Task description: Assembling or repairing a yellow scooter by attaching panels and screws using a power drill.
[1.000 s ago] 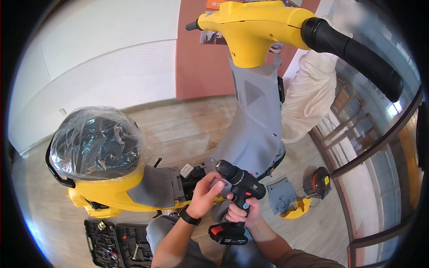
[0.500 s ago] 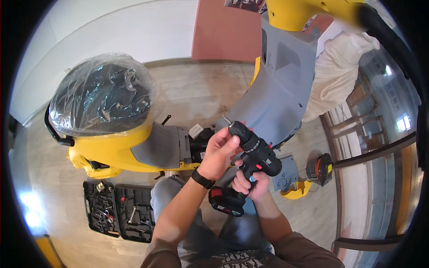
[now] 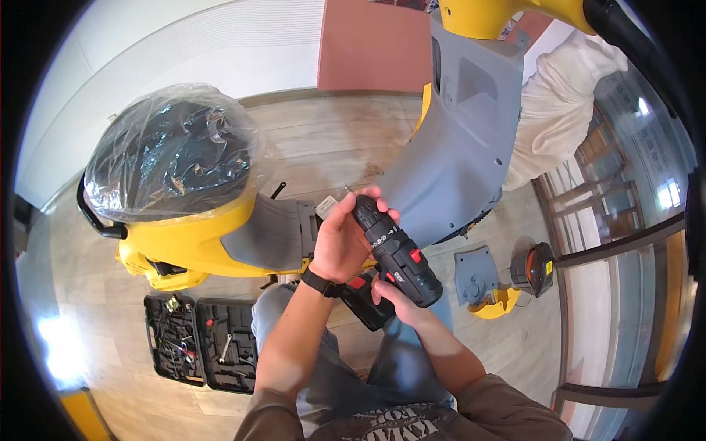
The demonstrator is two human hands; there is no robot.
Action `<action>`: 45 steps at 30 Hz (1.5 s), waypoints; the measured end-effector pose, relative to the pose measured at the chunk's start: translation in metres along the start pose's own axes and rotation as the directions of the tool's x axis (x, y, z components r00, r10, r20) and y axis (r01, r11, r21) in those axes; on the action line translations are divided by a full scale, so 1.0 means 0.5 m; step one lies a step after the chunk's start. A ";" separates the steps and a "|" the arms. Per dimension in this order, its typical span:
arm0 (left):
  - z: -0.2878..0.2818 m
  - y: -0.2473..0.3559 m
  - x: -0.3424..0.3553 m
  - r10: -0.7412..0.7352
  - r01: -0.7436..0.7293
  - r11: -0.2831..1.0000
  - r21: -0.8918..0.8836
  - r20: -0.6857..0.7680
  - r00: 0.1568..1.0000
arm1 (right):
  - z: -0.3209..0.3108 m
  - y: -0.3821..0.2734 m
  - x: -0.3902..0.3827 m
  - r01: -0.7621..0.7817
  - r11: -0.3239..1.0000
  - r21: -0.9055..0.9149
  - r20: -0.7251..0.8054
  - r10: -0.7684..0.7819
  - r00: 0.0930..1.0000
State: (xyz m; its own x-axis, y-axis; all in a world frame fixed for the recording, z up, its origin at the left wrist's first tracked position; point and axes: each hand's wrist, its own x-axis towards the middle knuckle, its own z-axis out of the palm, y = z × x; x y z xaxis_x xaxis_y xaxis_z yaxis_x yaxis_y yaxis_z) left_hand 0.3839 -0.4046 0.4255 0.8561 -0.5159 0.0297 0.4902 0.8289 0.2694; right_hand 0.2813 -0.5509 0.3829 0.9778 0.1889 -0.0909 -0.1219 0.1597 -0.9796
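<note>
A black cordless drill (image 3: 397, 257) with red buttons and a bit (image 3: 348, 189) in its chuck is held between my two hands, pointing up and to the left. My left hand (image 3: 344, 239), with a dark band on its wrist, has its fingers wrapped round the chuck end. At the grip, partly hidden under the drill body, my right hand (image 3: 399, 300) is closed. The black battery pack (image 3: 368, 303) shows below my left wrist. Just beyond the drill stands a yellow and grey scooter (image 3: 257, 235), its middle section uncovered beside my left hand.
The scooter's seat (image 3: 176, 158) is wrapped in clear plastic. Lower left, an open black tool case (image 3: 226, 375) lies on the floor with a wrench in it. To the right are a grey panel (image 3: 474, 268), a yellow part (image 3: 500, 305) and a round lamp-like part (image 3: 537, 268).
The drill has rolled in my hands, so its top with a red switch now faces up. My left hand has shifted left and wraps more round the chuck.
</note>
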 end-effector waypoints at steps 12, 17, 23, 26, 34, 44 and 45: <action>-0.001 -0.022 -0.003 0.127 -0.121 0.991 0.059 -0.097 0.987 | -0.014 0.047 -0.004 0.091 0.908 -0.409 -0.057 -0.124 0.991; -0.008 -0.015 -0.010 0.083 -0.080 0.995 0.065 -0.041 0.996 | 0.000 0.015 0.003 0.242 0.678 -0.694 0.022 -0.316 0.948; -0.013 -0.006 -0.015 0.041 -0.026 0.987 0.156 -0.094 0.995 | -0.004 0.010 0.001 0.225 0.692 -0.687 0.060 -0.254 0.965; -0.027 0.000 -0.026 0.046 -0.027 0.992 0.125 -0.147 0.988 | 0.012 0.011 0.001 0.084 0.774 -0.627 -0.027 -0.129 0.991; -0.011 -0.016 -0.020 0.007 0.005 0.993 0.117 -0.098 0.995 | -0.019 0.024 -0.027 0.057 0.895 -0.442 -0.131 -0.128 0.983; -0.031 -0.007 -0.012 0.152 -0.085 0.951 0.296 -0.213 0.965 | -0.010 0.021 -0.013 0.201 0.927 -0.315 -0.050 -0.228 0.972; -0.035 -0.007 -0.013 0.135 -0.089 0.963 0.255 -0.170 0.976 | -0.009 0.020 -0.012 0.211 0.927 -0.309 -0.060 -0.240 0.969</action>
State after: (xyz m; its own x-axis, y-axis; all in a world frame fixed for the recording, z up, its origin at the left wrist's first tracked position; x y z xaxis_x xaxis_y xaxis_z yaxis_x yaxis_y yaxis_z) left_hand 0.3797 -0.4002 0.4075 0.9297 -0.3549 -0.0983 0.3542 0.7891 0.5019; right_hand 0.2749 -0.5547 0.3726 0.9868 0.0869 0.1363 0.1456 -0.1116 -0.9830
